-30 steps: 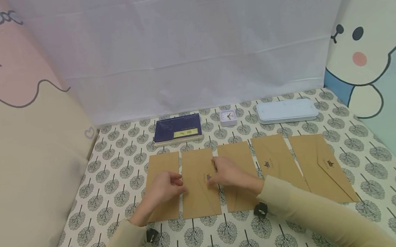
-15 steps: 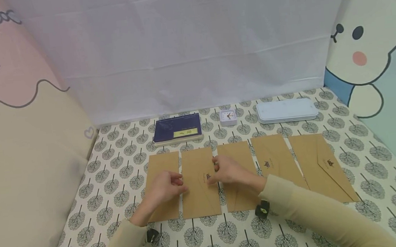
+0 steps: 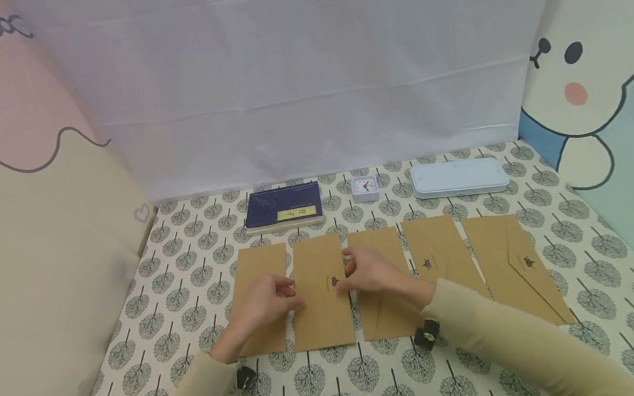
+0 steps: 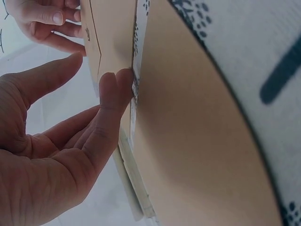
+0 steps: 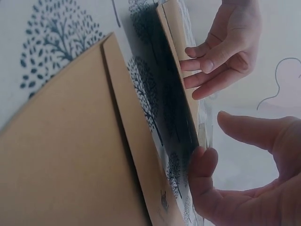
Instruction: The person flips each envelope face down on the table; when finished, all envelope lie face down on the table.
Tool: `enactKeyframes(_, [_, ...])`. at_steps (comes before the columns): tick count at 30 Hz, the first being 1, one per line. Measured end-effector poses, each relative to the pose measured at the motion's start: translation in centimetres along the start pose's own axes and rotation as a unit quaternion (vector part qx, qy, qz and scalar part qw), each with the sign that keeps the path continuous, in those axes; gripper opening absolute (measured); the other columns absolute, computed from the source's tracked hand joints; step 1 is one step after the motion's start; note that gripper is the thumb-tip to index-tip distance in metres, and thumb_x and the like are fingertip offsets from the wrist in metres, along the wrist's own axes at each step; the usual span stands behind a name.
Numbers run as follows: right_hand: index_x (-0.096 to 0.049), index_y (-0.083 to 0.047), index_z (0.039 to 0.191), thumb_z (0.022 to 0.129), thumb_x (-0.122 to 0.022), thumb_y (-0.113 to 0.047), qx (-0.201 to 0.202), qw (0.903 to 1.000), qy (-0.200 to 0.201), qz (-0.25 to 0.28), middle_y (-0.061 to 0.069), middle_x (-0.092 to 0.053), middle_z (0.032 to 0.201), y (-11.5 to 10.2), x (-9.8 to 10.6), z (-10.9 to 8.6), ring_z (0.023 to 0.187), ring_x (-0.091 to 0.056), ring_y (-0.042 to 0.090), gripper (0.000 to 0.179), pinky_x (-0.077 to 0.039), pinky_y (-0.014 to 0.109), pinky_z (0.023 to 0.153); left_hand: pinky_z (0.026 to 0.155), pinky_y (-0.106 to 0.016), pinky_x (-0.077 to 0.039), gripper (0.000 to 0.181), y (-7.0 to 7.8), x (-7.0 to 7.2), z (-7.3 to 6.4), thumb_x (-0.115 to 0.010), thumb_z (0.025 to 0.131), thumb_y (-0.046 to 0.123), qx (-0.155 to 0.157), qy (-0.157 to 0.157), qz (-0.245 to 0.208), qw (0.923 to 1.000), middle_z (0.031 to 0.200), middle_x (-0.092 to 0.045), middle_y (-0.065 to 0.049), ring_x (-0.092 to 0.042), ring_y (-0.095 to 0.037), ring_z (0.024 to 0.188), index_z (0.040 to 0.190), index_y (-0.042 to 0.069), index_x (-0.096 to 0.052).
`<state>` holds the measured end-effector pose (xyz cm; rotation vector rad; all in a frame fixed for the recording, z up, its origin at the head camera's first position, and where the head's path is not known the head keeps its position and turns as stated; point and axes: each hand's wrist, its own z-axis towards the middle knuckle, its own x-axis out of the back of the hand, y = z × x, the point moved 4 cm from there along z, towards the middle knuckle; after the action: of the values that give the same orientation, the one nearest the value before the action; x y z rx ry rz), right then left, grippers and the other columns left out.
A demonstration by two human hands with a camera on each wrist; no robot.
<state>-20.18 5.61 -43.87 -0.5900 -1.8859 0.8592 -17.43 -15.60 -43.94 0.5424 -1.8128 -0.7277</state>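
**Both hands at the edges of the second envelope**

Your left hand [image 3: 266,301] and right hand [image 3: 371,272] flank the second envelope from the left [image 3: 321,292], which lies in a row of five brown envelopes on the tree-print tablecloth [image 3: 189,284]. Your left fingertips [image 4: 117,87] touch its left edge, fingers fairly straight and thumb spread. Your right fingertips [image 5: 203,162] sit under or against its right edge, which looks lifted off the cloth in the right wrist view; whether you actually pinch it there is hard to tell. Working from both long sides likely keeps the envelope square while one edge comes up.

The neighbouring envelopes crowd you: the leftmost one [image 3: 258,278] lies under your left palm, the middle one [image 3: 388,305] beneath your right wrist. Two more envelopes [image 3: 504,263] lie well to the right. Behind the row stand a blue book [image 3: 284,208], a small white clock [image 3: 365,188] and a pale blue case [image 3: 459,177], all out of the way.
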Motion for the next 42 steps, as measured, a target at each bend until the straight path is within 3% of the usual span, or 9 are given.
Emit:
enactKeyframes(8, [-0.035,0.001,0.142,0.075,-0.074,0.004,0.049,0.9975,-0.009,0.05,0.007,-0.064,0.094,-0.4,0.3,-0.6,0.074,-0.062,0.017,0.078,-0.053,0.033,0.074,0.066,-0.028,-0.055,0.047,-0.2,-0.2,0.1,-0.076,0.082,0.024,-0.02,-0.001,-0.014,0.9997,0.093,-0.068,-0.005,-0.065,-0.014,0.074,0.118,-0.004,-0.063])
enactKeyframes(12, [-0.031,-0.003,0.145,0.079,-0.067,0.009,0.067,0.9905,-0.029,0.116,0.012,-0.065,0.104,-0.9,0.1,-1.0,0.08,-0.066,0.02,0.076,-0.054,0.035,0.078,0.069,-0.03,-0.055,0.046,0.0,-0.4,0.1,-0.069,0.088,0.033,-0.043,-0.004,-0.02,0.9989,0.1,-0.068,-0.007,-0.066,-0.018,0.082,0.12,0.001,-0.064])
enactKeyframes(15, [-0.036,-0.002,0.143,0.082,-0.067,0.006,0.084,0.9864,-0.048,0.133,0.015,-0.064,0.111,-1.2,-0.1,-1.2,0.089,-0.066,0.022,0.068,-0.053,0.036,0.082,0.067,-0.031,-0.055,0.044,0.4,-0.5,0.0,-0.062,0.093,0.039,-0.054,-0.005,-0.036,0.9979,0.106,-0.068,-0.006,-0.065,-0.018,0.082,0.122,0.006,-0.064])
enactKeyframes(22, [-0.051,0.001,0.132,0.083,-0.067,0.0,0.153,0.9764,-0.102,0.112,0.017,-0.063,0.113,-1.2,-1.5,-0.7,0.092,-0.066,0.024,0.051,-0.054,0.034,0.08,0.059,-0.034,-0.054,0.048,1.4,-0.9,0.0,-0.053,0.097,0.043,-0.065,-0.014,-0.081,0.9945,0.086,-0.066,-0.005,-0.063,-0.024,0.07,0.128,0.006,-0.06])
enactKeyframes(24, [-0.052,0.001,0.131,0.083,-0.066,0.002,0.17,0.9723,-0.112,0.115,0.017,-0.064,0.111,-1.1,-1.8,-0.6,0.09,-0.066,0.024,0.051,-0.054,0.032,0.078,0.059,-0.034,-0.054,0.05,1.6,-1.0,-0.1,-0.052,0.097,0.044,-0.061,-0.014,-0.085,0.9944,0.088,-0.066,-0.005,-0.064,-0.025,0.07,0.129,0.006,-0.059])
enactKeyframes(33, [-0.043,-0.004,0.14,0.082,-0.073,-0.008,0.171,0.9731,-0.12,0.098,0.013,-0.064,0.108,-1.3,-2.3,-0.6,0.085,-0.067,0.019,0.066,-0.055,0.03,0.073,0.064,-0.032,-0.055,0.057,2.5,-1.3,-0.3,-0.047,0.097,0.052,-0.059,-0.005,-0.088,0.9944,0.116,-0.063,-0.012,-0.066,-0.018,0.079,0.131,0.007,-0.057])
enactKeyframes(37, [-0.04,-0.007,0.142,0.082,-0.077,-0.015,0.165,0.9746,-0.119,0.094,0.014,-0.061,0.111,-1.5,-2.3,-0.7,0.085,-0.066,0.019,0.071,-0.055,0.03,0.071,0.068,-0.035,-0.055,0.061,2.9,-1.3,-0.4,-0.043,0.097,0.055,-0.061,-0.002,-0.102,0.9929,0.114,-0.064,-0.013,-0.067,-0.02,0.079,0.131,0.006,-0.056])
enactKeyframes(42, [-0.041,-0.012,0.14,0.08,-0.079,-0.027,0.174,0.9781,-0.095,0.064,0.018,-0.054,0.122,-1.6,-2.1,-0.8,0.098,-0.061,0.028,0.073,-0.053,0.033,0.077,0.073,-0.037,-0.055,0.066,3.2,-1.3,-0.6,-0.04,0.098,0.055,-0.063,-0.002,-0.131,0.9893,0.105,-0.066,-0.014,-0.067,-0.02,0.074,0.129,0.0,-0.056])
